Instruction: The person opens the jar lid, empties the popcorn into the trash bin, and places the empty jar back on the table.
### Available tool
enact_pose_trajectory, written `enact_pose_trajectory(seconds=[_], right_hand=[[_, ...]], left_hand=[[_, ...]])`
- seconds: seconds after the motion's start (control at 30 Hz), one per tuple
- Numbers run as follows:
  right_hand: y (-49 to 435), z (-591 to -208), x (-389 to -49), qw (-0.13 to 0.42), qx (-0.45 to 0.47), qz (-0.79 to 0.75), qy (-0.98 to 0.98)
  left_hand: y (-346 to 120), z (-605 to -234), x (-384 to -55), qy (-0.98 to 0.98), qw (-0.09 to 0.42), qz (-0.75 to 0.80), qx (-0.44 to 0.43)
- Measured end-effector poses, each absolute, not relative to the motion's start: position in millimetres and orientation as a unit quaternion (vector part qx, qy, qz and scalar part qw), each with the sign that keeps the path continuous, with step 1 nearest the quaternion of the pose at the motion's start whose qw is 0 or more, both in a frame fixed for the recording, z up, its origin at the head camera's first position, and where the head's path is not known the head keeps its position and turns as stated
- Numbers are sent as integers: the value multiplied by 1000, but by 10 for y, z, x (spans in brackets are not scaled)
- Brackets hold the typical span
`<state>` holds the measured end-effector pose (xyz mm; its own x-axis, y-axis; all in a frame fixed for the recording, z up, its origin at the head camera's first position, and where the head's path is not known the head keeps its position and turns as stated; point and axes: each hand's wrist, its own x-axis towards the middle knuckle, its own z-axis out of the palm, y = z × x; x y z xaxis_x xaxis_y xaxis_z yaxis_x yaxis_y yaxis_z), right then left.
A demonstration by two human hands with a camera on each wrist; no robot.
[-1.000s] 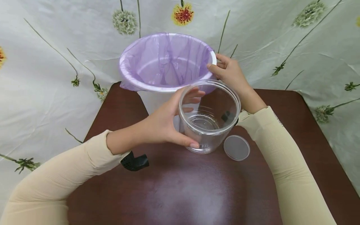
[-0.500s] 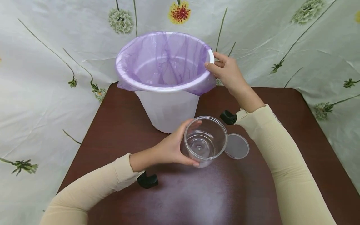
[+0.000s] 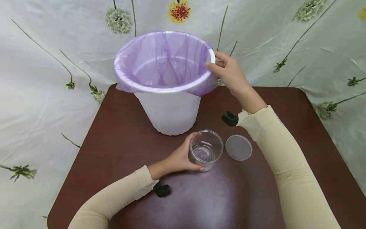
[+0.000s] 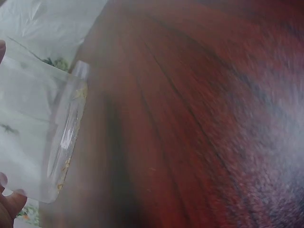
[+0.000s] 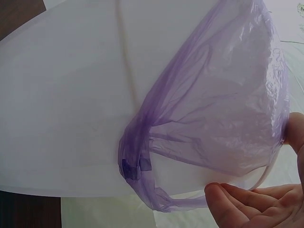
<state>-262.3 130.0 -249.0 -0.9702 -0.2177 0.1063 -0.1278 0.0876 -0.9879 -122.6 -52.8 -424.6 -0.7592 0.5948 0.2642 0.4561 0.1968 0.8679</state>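
Note:
My left hand (image 3: 180, 158) grips a clear plastic jar (image 3: 206, 149) around its side, low over the table in front of the bin. The jar's mouth faces up and nothing shows inside. In the left wrist view, the jar's base (image 4: 69, 137) has yellowish flecks along its edge. Behind it stands a white bin (image 3: 171, 113) lined with a purple plastic bag (image 3: 168, 65), folded over the rim. My right hand (image 3: 230, 74) pinches the bin's rim at the right. In the right wrist view, the bag (image 5: 218, 99) hangs bunched down the bin's outside, beside the fingers (image 5: 237, 209).
A round flat lid (image 3: 239, 147) lies on the dark red-brown table (image 3: 137, 140), just right of the jar. A flower-printed sheet (image 3: 57, 63) hangs behind and drops past the table's sides. Black pieces (image 3: 230, 119) stick out at both cuffs.
My left hand has lowered the jar from in front of the bin toward the table beside the lid. My right hand has stayed on the bin's rim. The head view has shifted slightly.

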Motion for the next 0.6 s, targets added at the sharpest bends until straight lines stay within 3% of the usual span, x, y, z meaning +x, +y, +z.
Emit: enact_pose_trajectory(seconds=[0.2,0.6], right_hand=[[1270,-2490,-2617,38,-111,-658,744],[1290,-2489,-2612,42,-137,-658,739]], left_hand=[[-544,-4581,-1289,785,67,521,329],[-564,-4633,-1269,793,60,517,318]])
